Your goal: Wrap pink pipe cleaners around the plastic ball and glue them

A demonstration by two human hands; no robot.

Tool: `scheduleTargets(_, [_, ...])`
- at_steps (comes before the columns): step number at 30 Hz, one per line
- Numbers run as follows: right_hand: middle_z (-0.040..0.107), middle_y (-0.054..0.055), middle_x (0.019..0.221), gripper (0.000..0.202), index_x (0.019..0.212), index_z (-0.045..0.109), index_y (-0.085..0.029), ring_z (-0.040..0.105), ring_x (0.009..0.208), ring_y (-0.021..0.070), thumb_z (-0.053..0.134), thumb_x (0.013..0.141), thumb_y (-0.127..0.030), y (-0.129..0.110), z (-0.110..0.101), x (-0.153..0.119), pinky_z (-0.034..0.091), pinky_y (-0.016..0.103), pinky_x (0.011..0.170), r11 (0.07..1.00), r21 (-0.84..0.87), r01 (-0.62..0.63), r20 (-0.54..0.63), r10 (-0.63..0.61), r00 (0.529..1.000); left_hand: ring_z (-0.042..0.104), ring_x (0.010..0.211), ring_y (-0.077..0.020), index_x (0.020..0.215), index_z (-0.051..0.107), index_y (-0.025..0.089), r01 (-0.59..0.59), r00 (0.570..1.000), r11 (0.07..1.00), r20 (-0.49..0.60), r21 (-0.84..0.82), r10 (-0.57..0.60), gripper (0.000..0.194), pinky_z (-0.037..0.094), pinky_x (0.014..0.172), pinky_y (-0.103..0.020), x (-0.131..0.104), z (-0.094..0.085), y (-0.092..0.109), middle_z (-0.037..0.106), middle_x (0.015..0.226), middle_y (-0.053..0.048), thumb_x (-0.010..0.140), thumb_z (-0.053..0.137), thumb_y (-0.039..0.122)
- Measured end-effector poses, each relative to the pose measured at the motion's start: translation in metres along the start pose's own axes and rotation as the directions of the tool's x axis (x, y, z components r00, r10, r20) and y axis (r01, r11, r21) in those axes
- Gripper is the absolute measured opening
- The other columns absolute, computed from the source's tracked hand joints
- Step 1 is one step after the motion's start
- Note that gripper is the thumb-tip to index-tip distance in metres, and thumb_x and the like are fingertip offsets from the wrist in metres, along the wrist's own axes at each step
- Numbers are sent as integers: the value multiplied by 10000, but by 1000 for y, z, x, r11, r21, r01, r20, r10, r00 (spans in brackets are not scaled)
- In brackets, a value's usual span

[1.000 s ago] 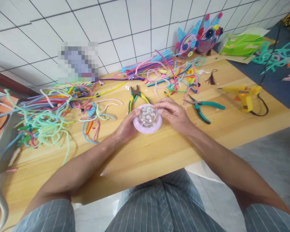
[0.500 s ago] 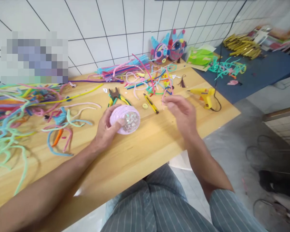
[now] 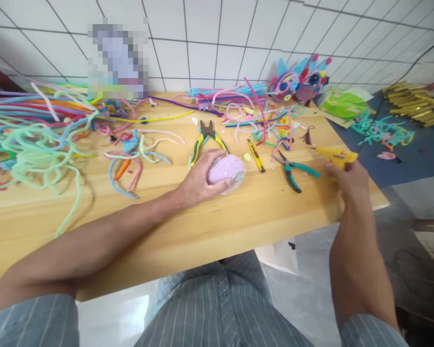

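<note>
Near the middle of the table [image 3: 202, 226], the left hand [image 3: 201, 180] curls its fingers and thumb around the purple piece [image 3: 224, 168]; farther right, the right hand [image 3: 354, 180] touches the glue gun [image 3: 333, 154], its fingers' closure hidden.

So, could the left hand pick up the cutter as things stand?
Probably not: the left hand holds the purple piece and would likely need freeing first, though the cutter lies nearby.

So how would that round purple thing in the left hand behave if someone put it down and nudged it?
The purple thing would probably roll or rock, since its sides look rounded. Its soft-looking covering should give the left hand decent grip, while the shiny clear part may be more slippery.
</note>
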State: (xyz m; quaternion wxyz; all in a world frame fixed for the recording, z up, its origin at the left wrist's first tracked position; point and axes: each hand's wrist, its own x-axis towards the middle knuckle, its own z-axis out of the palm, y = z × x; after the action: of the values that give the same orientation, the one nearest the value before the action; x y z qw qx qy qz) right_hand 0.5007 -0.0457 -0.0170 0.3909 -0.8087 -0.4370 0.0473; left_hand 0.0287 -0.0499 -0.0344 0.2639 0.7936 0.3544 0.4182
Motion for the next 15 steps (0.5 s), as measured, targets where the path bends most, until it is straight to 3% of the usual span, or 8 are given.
scheduleTargets(3, [633,8,677,207,774,686,-199,540,648,179,879,703,-221,-22,-2,-3,436,394,701,993,-16,-120,53,120,991,655,1347,-319,1461,540,198,-31,999,999,-21,-14,30,669,531,1185,-486,-1,4,-2,678,1427,-155,914,725,536])
scheduleTargets(5, [703,46,761,159,818,723,-190,567,673,170,855,753,-251,-41,-4,-11,441,376,704,992,22,-128,98,126,987,652,1347,-313,1452,542,194,-37,998,999,-49,-14,36,659,530,1185,-480,-1,5,-2,677,1418,-154,915,724,530])
scheduleTargets(7, [777,89,915,153,915,765,-190,617,731,163,818,795,-268,-62,-6,-22,465,350,724,987,132,-88,182,63,981,642,1354,-312,1442,543,200,-25,996,1000,-88,-17,24,661,523,1193,-484,-1,6,-4,668,1418,-151,906,736,536])
scheduleTargets(9, [810,129,1029,216,984,791,-189,674,786,176,805,791,-284,-86,-7,-37,498,345,745,947,322,-18,305,-86,949,632,1362,-311,1438,536,208,-3,993,999,-117,-46,-2,671,516,1200,-488,0,7,-5,648,1435,-153,897,753,542])
scheduleTargets(12, [830,128,1061,279,986,806,-204,721,821,200,869,772,-373,-121,-6,-58,554,354,774,875,481,58,455,-306,836,630,1355,-308,1436,522,216,49,990,991,-127,-127,-66,681,511,1198,-493,0,7,-7,632,1436,-153,888,778,528])
scheduleTargets(15, [830,95,966,376,923,798,-215,738,857,222,925,772,-536,-149,1,-74,595,348,786,857,501,122,603,-447,661,625,1359,-320,1429,516,213,106,982,975,-135,-194,-133,688,495,1207,-518,-1,8,-7,634,1417,-153,873,794,507])
